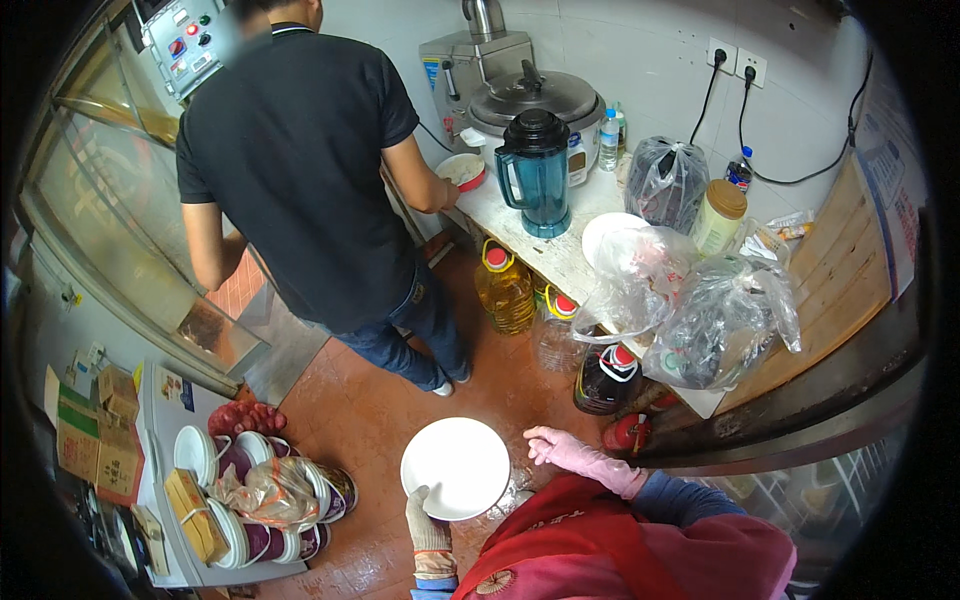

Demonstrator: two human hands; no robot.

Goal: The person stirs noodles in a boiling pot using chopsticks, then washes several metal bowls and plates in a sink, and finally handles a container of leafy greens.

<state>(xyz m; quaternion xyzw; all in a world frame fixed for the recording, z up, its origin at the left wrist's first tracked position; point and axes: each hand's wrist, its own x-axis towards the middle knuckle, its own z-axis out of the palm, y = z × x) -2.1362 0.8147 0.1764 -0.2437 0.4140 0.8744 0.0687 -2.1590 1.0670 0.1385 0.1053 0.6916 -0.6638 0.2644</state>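
My left hand (429, 525), in a knitted work glove, grips the near-left rim of a round white dish (459, 461). The thumb lies over the rim, while the fingers beneath are hidden. No food shows on the dish's bright surface, and it is held above the tiled floor. To the right of the dish, apart from it, is my right hand (553, 448) in a pink rubber glove. Its fingers are loosely bent and somewhat apart, with nothing visible in them. A red apron (540, 532) covers my front.
A person in a black shirt (292, 150) stands ahead, facing away, one hand by a red-and-white bowl (462, 172). The right-hand counter (480, 206) bears a blender jug (536, 176), a large cooker (536, 97) and bags. Oil jugs (504, 289) stand below; lidded buckets (244, 536) cluster left.
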